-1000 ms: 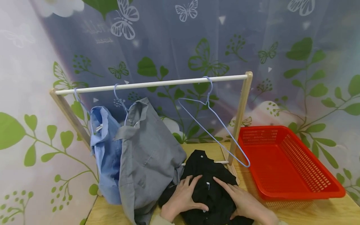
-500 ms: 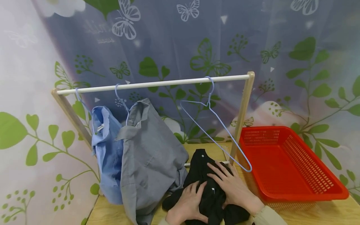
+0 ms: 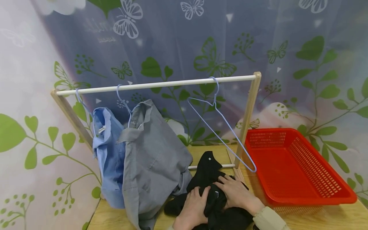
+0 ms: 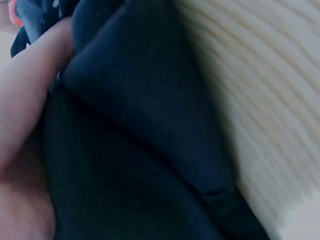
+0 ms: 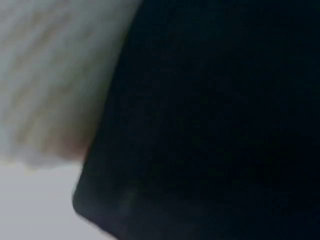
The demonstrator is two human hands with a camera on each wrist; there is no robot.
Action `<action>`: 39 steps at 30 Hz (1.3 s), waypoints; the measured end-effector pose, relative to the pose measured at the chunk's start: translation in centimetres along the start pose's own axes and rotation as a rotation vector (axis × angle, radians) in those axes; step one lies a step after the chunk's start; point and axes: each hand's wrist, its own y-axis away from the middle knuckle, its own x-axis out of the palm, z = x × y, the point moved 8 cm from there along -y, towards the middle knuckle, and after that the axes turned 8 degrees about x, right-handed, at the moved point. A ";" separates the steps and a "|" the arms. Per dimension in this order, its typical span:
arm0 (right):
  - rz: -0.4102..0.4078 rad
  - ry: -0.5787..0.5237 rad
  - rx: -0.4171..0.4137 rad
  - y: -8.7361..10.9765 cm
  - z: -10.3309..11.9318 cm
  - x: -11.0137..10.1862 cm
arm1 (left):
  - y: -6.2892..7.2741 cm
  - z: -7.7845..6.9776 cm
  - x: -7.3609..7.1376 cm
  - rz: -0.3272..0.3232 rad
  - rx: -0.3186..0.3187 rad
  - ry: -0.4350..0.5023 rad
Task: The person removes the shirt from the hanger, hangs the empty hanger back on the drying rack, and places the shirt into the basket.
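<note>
A black shirt lies crumpled on the wooden table, with a pale button on its raised corner and a small white label near the middle. My left hand grips its left part with bent fingers, and in the left wrist view the thumb presses into the dark cloth. On the other side my right hand grips a bunched fold, fingertips dug into the fabric. Dark cloth fills most of the right wrist view and hides that hand's fingers. Above the shirt hangs a bare lilac hanger.
The hanger hooks over the white rail of a small wooden rack. A blue garment and a grey garment hang at its left. A red plastic basket stands to the right on the table.
My right hand has moved left and inward over the shirt. The cloth between the hands is more bunched, and the white label has shifted slightly right.
</note>
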 end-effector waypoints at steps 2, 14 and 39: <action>-0.031 0.012 0.006 0.2 0.2 0.1 | 0.0 0.2 -0.2 -0.019 0.011 -0.003; -0.128 -0.001 0.016 0.7 0.8 -0.2 | 0.1 0.5 -0.6 -0.021 0.031 -0.056; -0.307 0.174 -0.006 2.0 2.8 -0.5 | 1.1 1.8 -0.9 -0.095 -0.137 -0.079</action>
